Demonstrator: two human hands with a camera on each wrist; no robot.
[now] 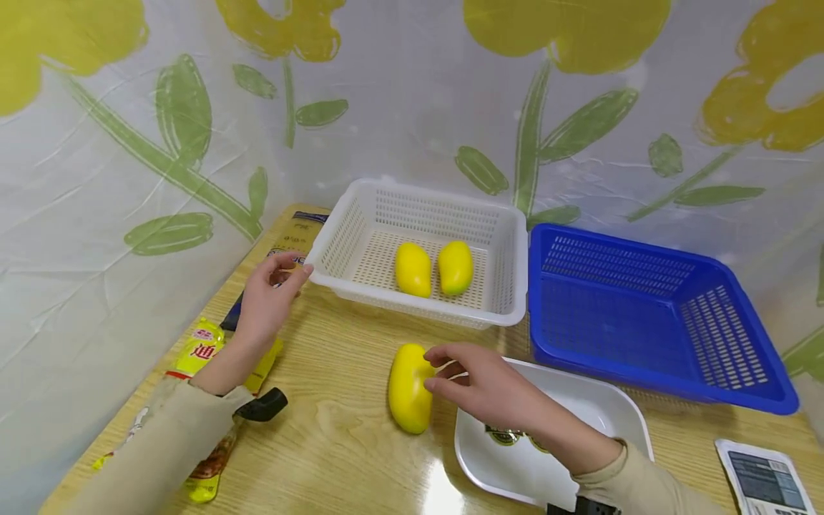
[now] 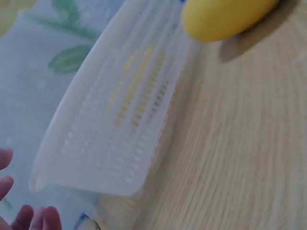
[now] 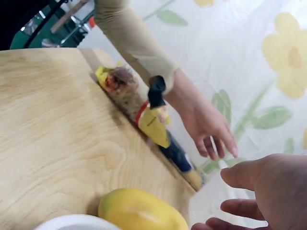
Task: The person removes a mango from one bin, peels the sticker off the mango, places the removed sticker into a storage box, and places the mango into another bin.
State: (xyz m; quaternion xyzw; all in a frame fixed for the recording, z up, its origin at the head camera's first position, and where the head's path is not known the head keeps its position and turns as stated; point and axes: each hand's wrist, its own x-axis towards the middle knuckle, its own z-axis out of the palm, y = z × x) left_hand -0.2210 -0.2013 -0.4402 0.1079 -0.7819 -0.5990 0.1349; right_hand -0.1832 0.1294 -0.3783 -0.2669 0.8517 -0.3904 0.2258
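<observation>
My left hand, fingers loosely bent and holding nothing, is at the left front corner of the white basket. Its fingertips show just off the basket's rim in the left wrist view. Two yellow mangoes lie inside that basket. A third mango rests on the wooden table in front of it. Beside this one hovers my right hand, thumb and fingers spread apart and directed at its right side. In the right wrist view, the mango sits below the hand, outside its fingers.
Right of the white basket stands a blue basket. A white tray lies partly under my right forearm. Yellow food packets line the table's left edge, and a flat package is at the right. A flower-patterned curtain hangs behind.
</observation>
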